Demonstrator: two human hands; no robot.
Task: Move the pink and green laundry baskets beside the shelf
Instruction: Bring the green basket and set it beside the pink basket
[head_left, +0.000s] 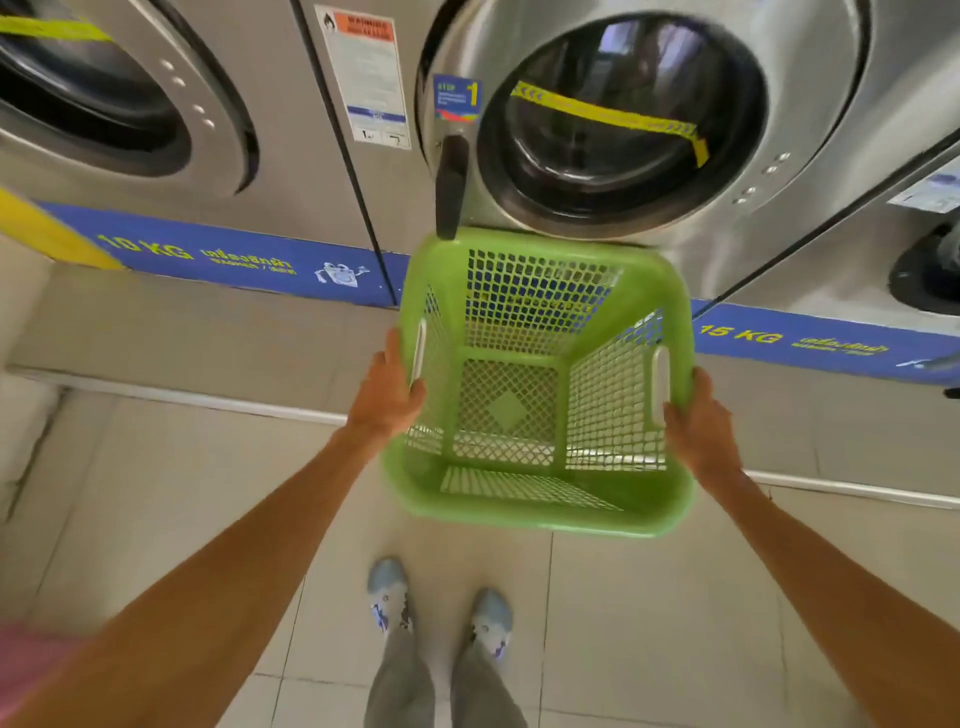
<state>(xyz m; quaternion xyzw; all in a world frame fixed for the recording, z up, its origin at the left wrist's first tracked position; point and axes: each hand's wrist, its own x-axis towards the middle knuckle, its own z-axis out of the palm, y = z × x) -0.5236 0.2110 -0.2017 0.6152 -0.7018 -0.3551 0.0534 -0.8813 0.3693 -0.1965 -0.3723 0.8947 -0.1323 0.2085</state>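
An empty green laundry basket (540, 506) with mesh walls hangs in the air in front of me, above the tiled floor. My left hand (387, 395) grips its left rim by the handle slot. My right hand (698, 431) grips the right rim at the other slot. A pink basket (26, 660) shows only as a blurred corner at the bottom left, behind my left forearm. No shelf is in view.
Steel washing machines line the wall ahead; the nearest round door (623, 124) has a black handle (451, 187) just above the basket's far rim. A raised tiled step (208, 338) runs under the machines. My feet (441, 618) stand on the floor tiles.
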